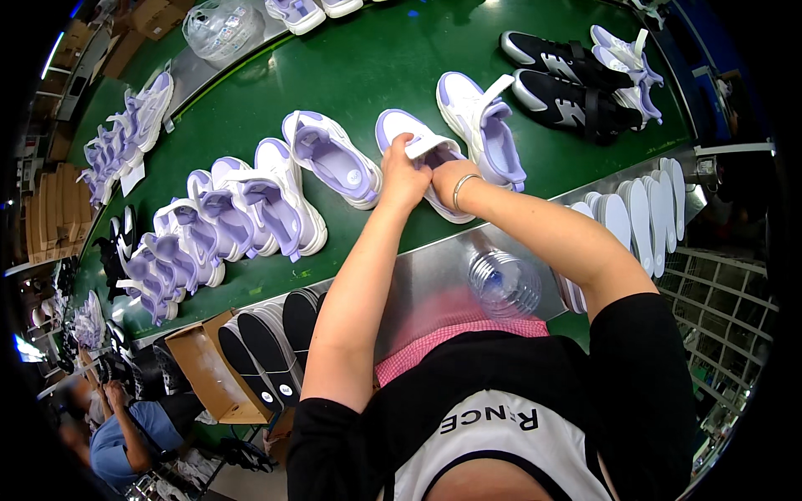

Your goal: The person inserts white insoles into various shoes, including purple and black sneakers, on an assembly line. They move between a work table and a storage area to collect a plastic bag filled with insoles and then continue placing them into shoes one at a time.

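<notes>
A white and lavender sneaker (405, 123) stands on the green work surface in front of me, its toe pointing away. My left hand (403, 177) is closed on the edge of its opening, near the raised white tongue. The fingers of my right hand (453, 178) reach into the shoe's opening and are hidden there. Just right of it stands a matching sneaker (458, 100) with its strap sticking up. To the left another lavender sneaker (327, 154) lies with its opening up, a round white sticker on the insole inside.
Several lavender sneakers (271, 192) line up at the left. Two black sneakers (555, 92) stand at the far right. White insoles (639, 213) and a clear plastic bottle (505, 284) lie near the front edge. Below left are a cardboard box (213, 367) and black insoles (269, 346). A co-worker (134, 438) sits at lower left.
</notes>
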`<state>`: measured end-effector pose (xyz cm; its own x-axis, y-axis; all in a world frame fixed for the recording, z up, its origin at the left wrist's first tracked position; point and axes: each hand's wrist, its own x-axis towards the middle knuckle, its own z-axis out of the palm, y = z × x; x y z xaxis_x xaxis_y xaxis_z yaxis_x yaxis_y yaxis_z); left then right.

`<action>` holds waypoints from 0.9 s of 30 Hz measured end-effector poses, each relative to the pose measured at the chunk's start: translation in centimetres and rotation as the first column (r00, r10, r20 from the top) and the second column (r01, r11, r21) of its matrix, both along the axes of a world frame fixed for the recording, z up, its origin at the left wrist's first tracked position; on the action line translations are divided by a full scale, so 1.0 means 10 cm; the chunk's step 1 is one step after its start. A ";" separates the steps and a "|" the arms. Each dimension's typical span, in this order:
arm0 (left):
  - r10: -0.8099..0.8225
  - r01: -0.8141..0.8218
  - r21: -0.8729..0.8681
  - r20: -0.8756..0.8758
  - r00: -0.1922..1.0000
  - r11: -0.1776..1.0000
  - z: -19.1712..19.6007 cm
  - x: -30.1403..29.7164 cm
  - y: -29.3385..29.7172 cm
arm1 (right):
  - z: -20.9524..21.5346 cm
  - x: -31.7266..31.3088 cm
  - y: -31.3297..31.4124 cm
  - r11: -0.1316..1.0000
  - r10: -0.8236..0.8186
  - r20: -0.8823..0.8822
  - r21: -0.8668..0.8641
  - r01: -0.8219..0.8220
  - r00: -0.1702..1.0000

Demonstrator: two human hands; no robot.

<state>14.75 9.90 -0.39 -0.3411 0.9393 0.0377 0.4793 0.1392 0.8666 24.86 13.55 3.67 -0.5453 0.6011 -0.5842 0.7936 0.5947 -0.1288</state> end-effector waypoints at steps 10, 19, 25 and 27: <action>-0.010 0.067 -0.168 0.320 0.947 0.983 -0.11 -0.10 -0.08 | -0.48 -0.16 0.07 0.993 0.115 0.096 0.029 -0.118 0.989; 0.033 0.012 -0.165 0.265 0.964 0.986 -0.02 -0.07 -0.10 | 0.32 0.02 -0.04 0.939 0.334 0.207 -0.153 -0.307 0.919; -0.039 0.065 -0.102 0.241 0.970 0.993 -0.10 -0.08 -0.05 | 0.28 0.26 -0.07 0.896 0.432 0.203 -0.209 -0.392 0.879; 0.023 0.011 -0.112 0.294 0.955 0.994 0.04 -0.04 -0.08 | 0.28 0.27 -0.04 0.874 0.480 0.207 -0.199 -0.443 0.853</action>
<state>14.38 9.09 0.05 -0.3267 0.9297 -0.1703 0.2037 0.2452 0.9478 27.57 13.12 6.47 -0.5700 0.2185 -0.7920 0.4487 0.8903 -0.0773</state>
